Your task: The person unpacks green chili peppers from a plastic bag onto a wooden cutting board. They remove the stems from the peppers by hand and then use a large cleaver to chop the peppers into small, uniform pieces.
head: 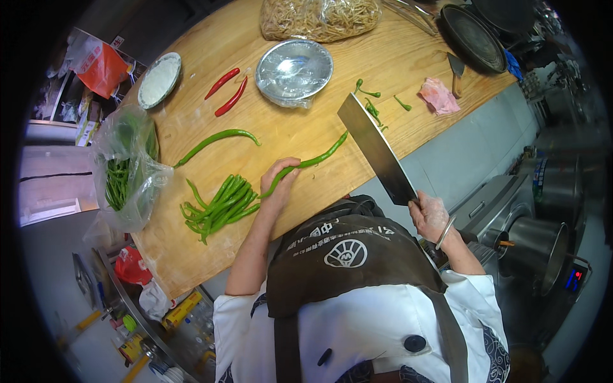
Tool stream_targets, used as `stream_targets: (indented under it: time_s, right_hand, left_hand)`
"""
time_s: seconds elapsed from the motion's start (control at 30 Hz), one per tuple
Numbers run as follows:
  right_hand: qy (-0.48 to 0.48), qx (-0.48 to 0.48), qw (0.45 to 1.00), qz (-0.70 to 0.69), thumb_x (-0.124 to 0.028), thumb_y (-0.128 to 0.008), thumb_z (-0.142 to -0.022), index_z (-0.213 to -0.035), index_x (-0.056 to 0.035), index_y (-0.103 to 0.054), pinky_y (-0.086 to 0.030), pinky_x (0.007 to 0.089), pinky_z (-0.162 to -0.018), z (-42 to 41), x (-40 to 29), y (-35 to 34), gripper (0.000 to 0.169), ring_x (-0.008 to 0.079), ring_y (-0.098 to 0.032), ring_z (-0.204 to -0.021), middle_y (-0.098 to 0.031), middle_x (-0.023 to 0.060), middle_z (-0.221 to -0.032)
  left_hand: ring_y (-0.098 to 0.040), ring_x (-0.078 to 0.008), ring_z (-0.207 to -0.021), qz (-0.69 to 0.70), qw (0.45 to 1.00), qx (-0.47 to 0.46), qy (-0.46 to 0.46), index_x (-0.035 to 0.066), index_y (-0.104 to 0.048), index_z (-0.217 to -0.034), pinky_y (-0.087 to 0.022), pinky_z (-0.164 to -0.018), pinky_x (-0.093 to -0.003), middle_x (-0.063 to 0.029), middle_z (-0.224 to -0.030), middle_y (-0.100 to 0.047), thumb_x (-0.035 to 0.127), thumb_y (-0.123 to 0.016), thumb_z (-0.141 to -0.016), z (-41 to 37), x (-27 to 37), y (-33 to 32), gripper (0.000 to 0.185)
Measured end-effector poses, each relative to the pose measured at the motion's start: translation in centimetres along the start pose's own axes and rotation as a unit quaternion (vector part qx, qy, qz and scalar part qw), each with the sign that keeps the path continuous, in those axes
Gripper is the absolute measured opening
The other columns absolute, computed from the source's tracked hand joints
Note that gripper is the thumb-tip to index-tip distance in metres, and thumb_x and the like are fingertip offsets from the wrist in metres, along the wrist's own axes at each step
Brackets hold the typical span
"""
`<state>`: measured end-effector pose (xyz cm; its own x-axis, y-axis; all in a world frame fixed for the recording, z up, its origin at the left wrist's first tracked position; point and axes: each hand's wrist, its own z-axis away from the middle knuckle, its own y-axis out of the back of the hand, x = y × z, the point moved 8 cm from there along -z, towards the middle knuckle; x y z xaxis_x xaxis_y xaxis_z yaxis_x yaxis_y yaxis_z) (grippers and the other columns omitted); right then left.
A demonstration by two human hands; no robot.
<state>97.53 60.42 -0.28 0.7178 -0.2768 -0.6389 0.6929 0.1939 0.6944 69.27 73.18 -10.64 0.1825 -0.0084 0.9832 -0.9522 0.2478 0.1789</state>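
Observation:
My left hand (pixel 279 185) holds a long green chili pepper (pixel 313 162) against the wooden tabletop (pixel 306 201). Its far end points right, towards the blade of a cleaver (pixel 378 151). The cleaver's handle is in my right hand (pixel 427 215), and the blade slants up and left over the table's front edge. Left of my left hand lies a pile of green chilies (pixel 222 206). Another single green chili (pixel 215 141) rests farther back. Several cut-off green stems (pixel 372 110) are scattered behind the cleaver, partly hidden by it.
Two red chilies (pixel 232 98) lie beside a film-covered metal bowl (pixel 294 69). A bowl of white powder (pixel 160 80) and a plastic bag of green vegetables (pixel 125 163) stand left. At right are a pink cloth-like piece (pixel 439 95), a scraper (pixel 456 74) and a dark round pan (pixel 473 38).

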Motion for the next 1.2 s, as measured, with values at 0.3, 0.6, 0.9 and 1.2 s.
stream_targets:
  time_s: [0.3,0.6,0.9,1.2]
  right_hand:
    - [0.097,-0.004,0.981,0.168,-0.01,-0.049,-0.082,-0.076,0.0008,-0.047,-0.043,0.0432,-0.047,-3.3,-1.0,-1.3,0.013,0.0383,-0.053,-0.05,-0.052,0.0196,-0.054]
    - [-0.123,-0.095,0.986,-0.066,-0.011,-0.044,-0.086,-0.076,0.0022,-0.045,-0.043,0.0302,-0.035,-3.3,1.5,-1.8,0.017,0.0155,-0.049,-0.038,-0.046,0.0064,-0.049]
    - [-0.121,-0.097,0.985,-0.08,-0.009,-0.042,-0.087,-0.073,0.0004,-0.043,-0.042,0.0275,-0.033,-3.5,1.0,-1.9,0.017,0.0125,-0.045,-0.036,-0.042,0.0035,-0.048]
    - [-0.119,-0.088,0.986,-0.074,-0.01,-0.042,-0.087,-0.073,-0.0002,-0.044,-0.041,0.0269,-0.034,-3.3,0.5,-1.8,0.018,0.013,-0.046,-0.035,-0.044,0.0043,-0.047]
  left_hand:
    - [-0.058,-0.016,-0.087,-0.025,1.0,-0.001,0.007,0.002,-0.061,-0.09,-0.044,-0.079,-0.0254,-0.0081,-0.092,-0.061,0.002,-0.059,-0.077,-0.2,1.4,0.4,0.013]
    - [-0.061,-0.0182,-0.08,0.281,0.93,0.173,0.162,-0.004,-0.051,-0.104,-0.051,-0.071,-0.027,-0.013,-0.092,-0.06,0.001,-0.051,-0.085,6.3,3.0,6.8,0.02]
    - [-0.062,-0.0184,-0.079,0.422,0.816,0.353,0.175,-0.004,-0.052,-0.099,-0.053,-0.066,-0.0249,-0.0146,-0.089,-0.062,0.006,-0.054,-0.085,14.8,-0.9,16.6,0.017]
    - [-0.062,-0.0177,-0.076,0.407,0.778,0.422,0.226,-0.002,-0.051,-0.096,-0.053,-0.064,-0.0242,-0.0135,-0.086,-0.061,0.011,-0.056,-0.085,16.1,-2.8,16.9,0.018]
